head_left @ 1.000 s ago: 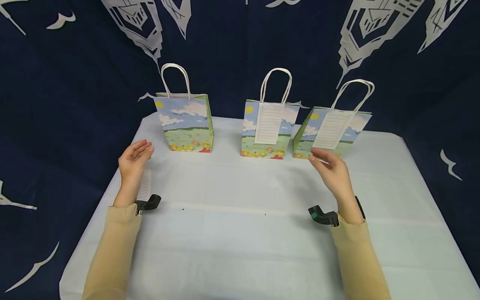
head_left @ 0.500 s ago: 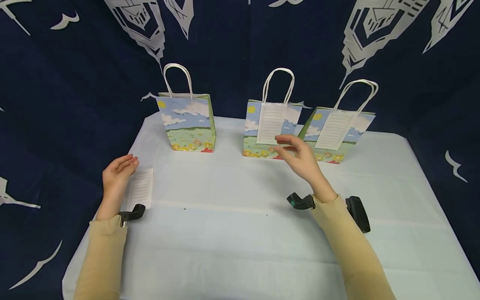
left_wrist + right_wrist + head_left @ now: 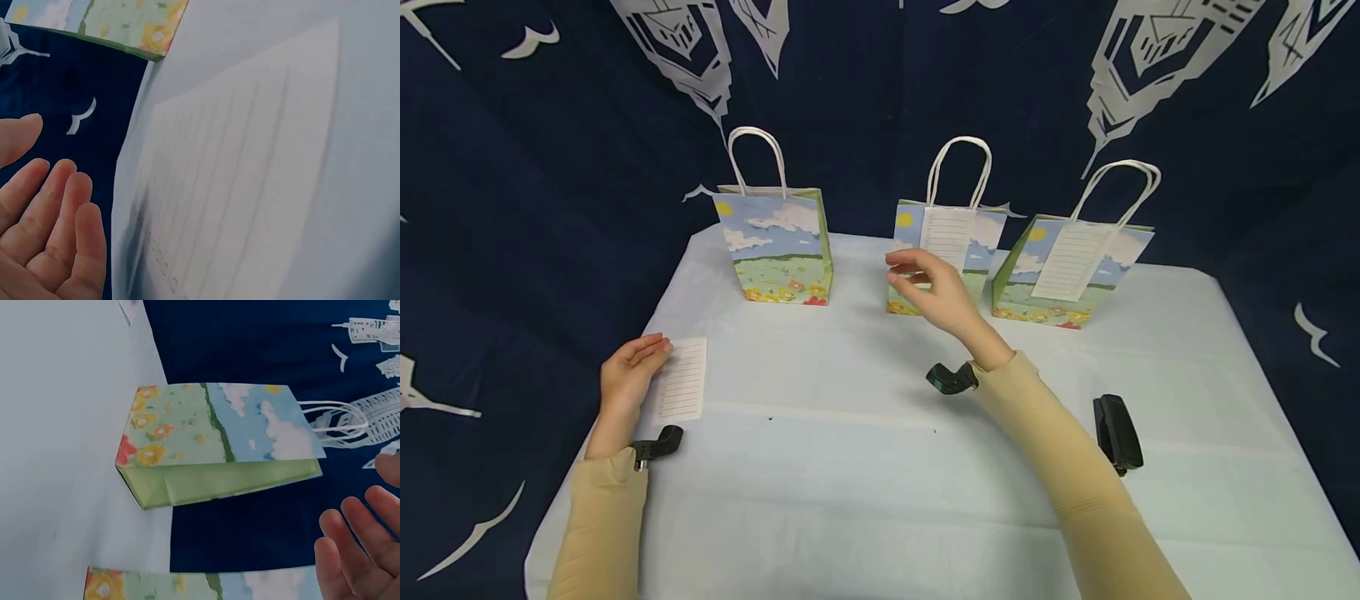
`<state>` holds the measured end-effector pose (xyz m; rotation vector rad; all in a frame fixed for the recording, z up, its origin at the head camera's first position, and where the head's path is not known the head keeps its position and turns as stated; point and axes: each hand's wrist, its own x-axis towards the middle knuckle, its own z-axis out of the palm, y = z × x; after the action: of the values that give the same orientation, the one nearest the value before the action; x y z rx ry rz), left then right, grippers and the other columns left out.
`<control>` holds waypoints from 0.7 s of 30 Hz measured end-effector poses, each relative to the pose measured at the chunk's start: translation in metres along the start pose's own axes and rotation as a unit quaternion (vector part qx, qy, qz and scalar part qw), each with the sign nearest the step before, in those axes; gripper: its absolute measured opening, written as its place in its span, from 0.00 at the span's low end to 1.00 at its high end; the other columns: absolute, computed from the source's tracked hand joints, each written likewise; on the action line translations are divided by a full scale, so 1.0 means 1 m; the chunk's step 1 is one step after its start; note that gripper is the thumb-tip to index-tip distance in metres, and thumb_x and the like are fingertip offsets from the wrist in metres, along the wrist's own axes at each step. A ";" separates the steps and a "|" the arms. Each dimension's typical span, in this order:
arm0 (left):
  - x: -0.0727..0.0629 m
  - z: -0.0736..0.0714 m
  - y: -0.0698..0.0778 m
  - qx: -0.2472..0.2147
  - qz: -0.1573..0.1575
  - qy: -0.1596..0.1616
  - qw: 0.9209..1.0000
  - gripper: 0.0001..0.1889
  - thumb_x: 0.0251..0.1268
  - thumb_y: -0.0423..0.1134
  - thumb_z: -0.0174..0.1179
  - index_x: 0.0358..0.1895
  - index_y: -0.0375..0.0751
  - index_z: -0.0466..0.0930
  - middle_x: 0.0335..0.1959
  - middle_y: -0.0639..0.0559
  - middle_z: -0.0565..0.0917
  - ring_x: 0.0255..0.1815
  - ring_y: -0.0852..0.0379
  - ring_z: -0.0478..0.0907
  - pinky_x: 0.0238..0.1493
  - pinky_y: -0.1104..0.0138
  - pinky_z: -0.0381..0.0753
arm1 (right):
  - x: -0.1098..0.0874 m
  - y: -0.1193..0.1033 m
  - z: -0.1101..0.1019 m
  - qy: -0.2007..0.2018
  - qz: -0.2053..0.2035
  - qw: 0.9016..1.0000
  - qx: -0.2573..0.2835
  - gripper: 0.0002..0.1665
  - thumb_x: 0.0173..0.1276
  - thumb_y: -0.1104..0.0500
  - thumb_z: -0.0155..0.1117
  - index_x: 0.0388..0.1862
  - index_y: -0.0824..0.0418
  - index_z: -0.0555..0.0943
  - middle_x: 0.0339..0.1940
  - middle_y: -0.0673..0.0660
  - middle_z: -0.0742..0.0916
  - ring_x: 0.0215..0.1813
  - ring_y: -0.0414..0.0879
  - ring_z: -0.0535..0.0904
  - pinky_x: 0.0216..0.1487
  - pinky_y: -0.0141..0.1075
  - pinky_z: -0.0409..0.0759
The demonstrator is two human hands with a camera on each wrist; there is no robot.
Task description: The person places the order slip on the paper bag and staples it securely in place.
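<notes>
My left hand (image 3: 631, 375) hovers at the left edge of a lined paper card (image 3: 682, 382) lying on the table. Its fingers are loosely bent with nothing between them, and in the left wrist view the lined card (image 3: 219, 162) lies beside them. My right hand (image 3: 934, 292) is in front of the middle paper bag (image 3: 973, 283), holding nothing and overlapping the lower part of the lined card (image 3: 947, 229) on that bag. Farther left stands a paper bag (image 3: 775, 242) with no card on its front; the right wrist view also shows this paper bag (image 3: 181, 425).
At the right stands a third paper bag (image 3: 1026, 267), with a lined card (image 3: 1073, 262) on its front. A black stapler (image 3: 1117, 432) lies on the white-covered table (image 3: 850, 500), right of my right forearm. A dark blue patterned cloth (image 3: 865, 100) hangs behind the bags.
My right hand has moved left, from the right bag to the middle one, uncovering the stapler. My left hand has drawn back and left, exposing the card on the table.
</notes>
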<state>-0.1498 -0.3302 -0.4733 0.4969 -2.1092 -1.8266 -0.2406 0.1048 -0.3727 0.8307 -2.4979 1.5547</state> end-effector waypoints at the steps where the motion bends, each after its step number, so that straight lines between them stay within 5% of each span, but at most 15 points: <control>1: -0.002 0.001 0.003 -0.004 -0.004 -0.001 1.000 0.19 0.58 0.32 0.65 0.52 0.27 0.75 0.32 0.67 0.83 0.34 0.72 0.79 0.32 0.81 0.75 | 0.004 0.000 0.003 -0.002 0.003 1.000 -0.001 0.19 0.69 0.56 0.59 0.56 0.62 0.76 0.53 0.56 0.81 0.53 0.46 0.77 0.52 0.38 0.75; 4: -0.005 0.000 0.005 -0.028 -0.025 -0.001 0.999 0.17 0.58 0.28 0.64 0.51 0.29 0.76 0.32 0.66 0.83 0.34 0.72 0.79 0.31 0.81 0.75 | 0.015 0.001 0.012 -0.007 0.010 1.000 0.007 0.19 0.69 0.56 0.59 0.57 0.62 0.76 0.53 0.55 0.81 0.53 0.46 0.77 0.52 0.38 0.75; 14: -0.004 -0.003 -0.006 0.032 -0.043 -0.010 0.999 0.23 0.59 0.32 0.64 0.56 0.26 0.72 0.35 0.68 0.80 0.36 0.74 0.77 0.32 0.81 0.76 | 0.048 0.008 0.044 -0.023 0.045 0.998 0.027 0.18 0.70 0.56 0.58 0.56 0.62 0.77 0.52 0.57 0.82 0.52 0.47 0.78 0.52 0.34 0.74; 21: -0.002 -0.002 -0.008 0.109 -0.073 0.006 0.991 0.25 0.60 0.37 0.64 0.60 0.33 0.72 0.59 0.45 0.75 0.42 0.72 0.73 0.35 0.82 0.75 | 0.067 0.009 0.061 -0.034 0.097 0.993 0.052 0.20 0.71 0.55 0.57 0.58 0.63 0.75 0.51 0.57 0.81 0.50 0.48 0.77 0.49 0.34 0.75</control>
<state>-0.1464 -0.3315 -0.4806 0.7315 -2.3335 -1.6685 -0.2894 0.0287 -0.3861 0.6816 -2.6355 1.7595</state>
